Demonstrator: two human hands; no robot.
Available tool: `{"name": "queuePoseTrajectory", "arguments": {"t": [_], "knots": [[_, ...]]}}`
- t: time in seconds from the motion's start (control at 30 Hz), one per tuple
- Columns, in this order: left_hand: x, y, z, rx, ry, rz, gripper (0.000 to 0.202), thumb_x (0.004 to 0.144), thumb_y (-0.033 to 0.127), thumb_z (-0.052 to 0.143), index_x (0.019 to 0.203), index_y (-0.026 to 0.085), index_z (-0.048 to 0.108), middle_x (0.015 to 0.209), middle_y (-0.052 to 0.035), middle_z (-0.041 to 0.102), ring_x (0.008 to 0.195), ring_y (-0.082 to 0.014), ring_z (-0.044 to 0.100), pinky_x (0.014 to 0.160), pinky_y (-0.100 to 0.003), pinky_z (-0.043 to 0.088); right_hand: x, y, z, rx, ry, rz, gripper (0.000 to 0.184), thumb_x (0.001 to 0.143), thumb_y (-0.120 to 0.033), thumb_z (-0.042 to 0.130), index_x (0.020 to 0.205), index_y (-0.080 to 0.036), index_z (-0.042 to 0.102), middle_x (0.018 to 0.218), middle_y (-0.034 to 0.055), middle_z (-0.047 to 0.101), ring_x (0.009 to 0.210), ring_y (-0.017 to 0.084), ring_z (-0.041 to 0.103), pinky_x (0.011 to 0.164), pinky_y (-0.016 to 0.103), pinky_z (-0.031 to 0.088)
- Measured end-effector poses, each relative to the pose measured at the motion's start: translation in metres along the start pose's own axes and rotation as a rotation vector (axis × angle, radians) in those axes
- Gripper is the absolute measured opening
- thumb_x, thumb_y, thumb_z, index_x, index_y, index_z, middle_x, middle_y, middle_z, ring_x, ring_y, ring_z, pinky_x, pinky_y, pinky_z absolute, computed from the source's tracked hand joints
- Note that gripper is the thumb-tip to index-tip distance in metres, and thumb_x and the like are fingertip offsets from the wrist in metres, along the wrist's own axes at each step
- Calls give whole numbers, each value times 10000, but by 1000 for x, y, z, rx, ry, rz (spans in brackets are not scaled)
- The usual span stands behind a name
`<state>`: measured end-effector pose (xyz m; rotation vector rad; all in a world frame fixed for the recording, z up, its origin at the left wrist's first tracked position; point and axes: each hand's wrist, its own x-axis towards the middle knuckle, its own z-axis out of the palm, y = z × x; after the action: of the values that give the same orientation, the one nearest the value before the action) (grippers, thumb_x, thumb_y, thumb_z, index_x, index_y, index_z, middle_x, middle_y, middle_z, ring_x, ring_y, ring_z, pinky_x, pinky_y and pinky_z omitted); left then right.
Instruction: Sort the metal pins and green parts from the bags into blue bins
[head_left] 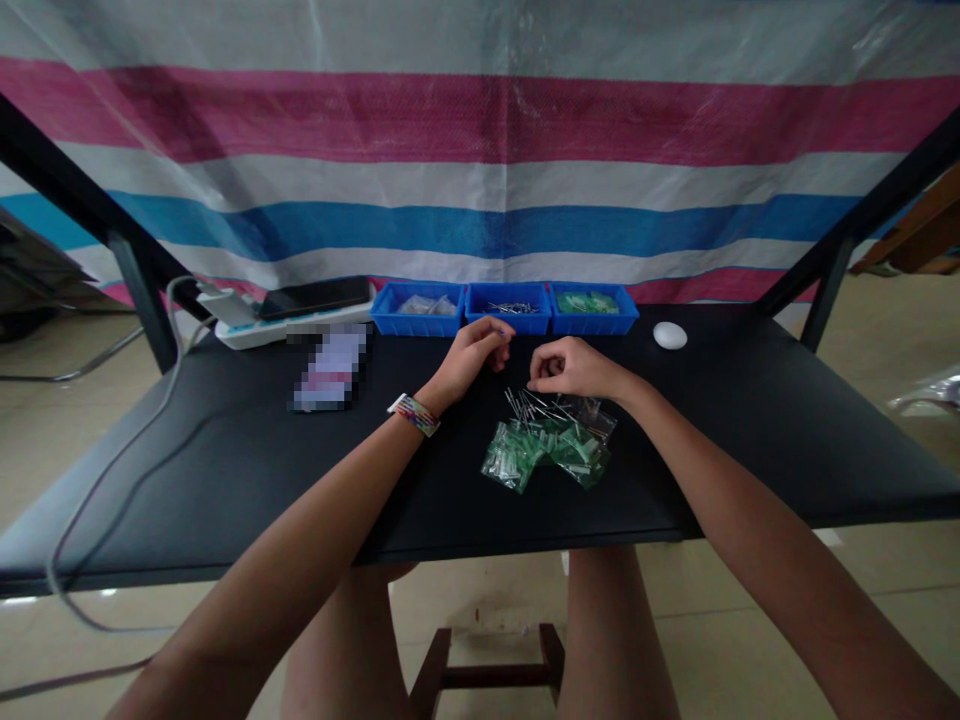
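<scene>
My left hand, with a woven bracelet at the wrist, hovers just in front of the middle blue bin. Its fingers are curled together, and whatever they may hold is too small to make out. To its right, my right hand has its fingers closed in a pinch at the edge of a loose pile of thin metal pins. I cannot tell what is between those fingertips. Below the pins lie clear bags of green pieces, and a transparent bag sits partly under the right wrist.
A left blue bin holds clear packets; a right blue bin holds green ones. Metal pins fill part of the middle bin. A white mouse-shaped object rests at right. At left are a power strip, a dark phone and a cable.
</scene>
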<state>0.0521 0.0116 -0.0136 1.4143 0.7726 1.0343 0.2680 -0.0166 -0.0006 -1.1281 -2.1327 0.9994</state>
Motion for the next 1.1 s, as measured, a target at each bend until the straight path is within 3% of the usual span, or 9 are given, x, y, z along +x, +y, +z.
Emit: {"name": "queuePoseTrajectory", "arguments": {"t": [0.13,0.3,0.47,0.7,0.97,1.1], "knots": [[0,0,0,-8,-2,-2,170,851,299,658,947,161,635,677,15,606,546,-109,563,527,-225,446,-3,-2,2,-157,-51,-31,72,721,-221,794,699,-196,731,640,-23,652,590,122,543,574,256,364],[1,-2,-1,5,-14,10,178,848,300,655,957,160,637,682,11,611,552,-115,566,532,-230,448,0,3,9,-223,13,-35,89,685,-110,733,698,-195,712,658,-23,654,588,120,545,584,254,379],[2,-3,-1,95,-47,22,173,865,326,625,887,159,664,682,-3,616,562,-119,564,547,-237,443,3,10,9,-109,141,-73,42,744,-181,712,753,-194,673,680,-23,627,595,122,527,575,254,379],[1,-1,2,227,-112,-8,360,914,420,577,677,164,665,606,-27,592,579,-136,537,585,-260,434,2,5,8,0,235,-113,53,816,-246,674,817,-202,643,709,-17,610,606,128,521,586,266,394],[1,-1,-1,239,-133,-8,276,854,387,664,700,158,669,622,-14,607,585,-122,535,570,-242,394,2,2,10,-32,290,-153,64,845,-264,696,837,-211,662,771,3,627,604,128,524,573,271,402],[2,-2,-1,162,-97,-10,189,818,339,713,793,154,683,650,2,611,587,-112,549,586,-234,430,5,8,10,78,349,-100,165,871,-358,718,940,-213,681,848,19,678,602,128,561,549,263,440]]}}
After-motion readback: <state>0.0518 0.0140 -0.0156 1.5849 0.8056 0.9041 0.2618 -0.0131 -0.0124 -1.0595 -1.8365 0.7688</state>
